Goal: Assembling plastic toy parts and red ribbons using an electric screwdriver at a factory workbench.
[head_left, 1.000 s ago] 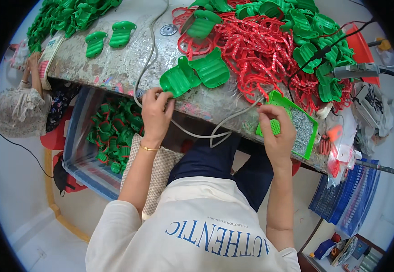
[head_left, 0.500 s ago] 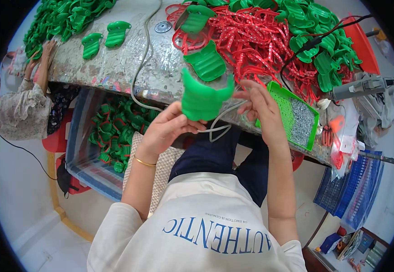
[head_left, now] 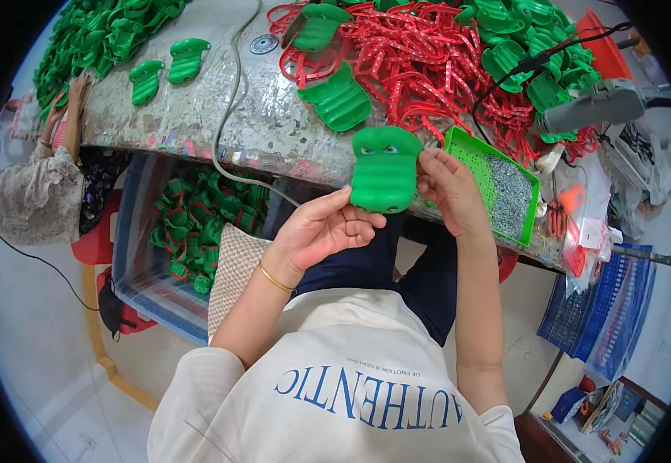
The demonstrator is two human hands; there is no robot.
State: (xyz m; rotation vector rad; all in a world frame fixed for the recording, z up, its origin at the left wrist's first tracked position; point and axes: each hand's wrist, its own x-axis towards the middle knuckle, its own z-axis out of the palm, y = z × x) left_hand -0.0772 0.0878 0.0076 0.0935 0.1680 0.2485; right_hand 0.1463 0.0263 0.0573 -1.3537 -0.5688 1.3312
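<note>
Ridged green piece (head_left: 385,174) — eyed end pointing forward, long axis running fore-and-aft — is being pinched by left hand (head_left: 321,230) and right hand (head_left: 454,191).

Green piece (head_left: 386,176) in left grip (head_left: 314,234), right grip (head_left: 457,194) seemingly touching

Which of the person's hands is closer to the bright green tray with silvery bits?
The right. The right hand overlaps the tray's left edge in the picture; the left hand is farther left, at the green plastic piece's lower-left corner.
</note>
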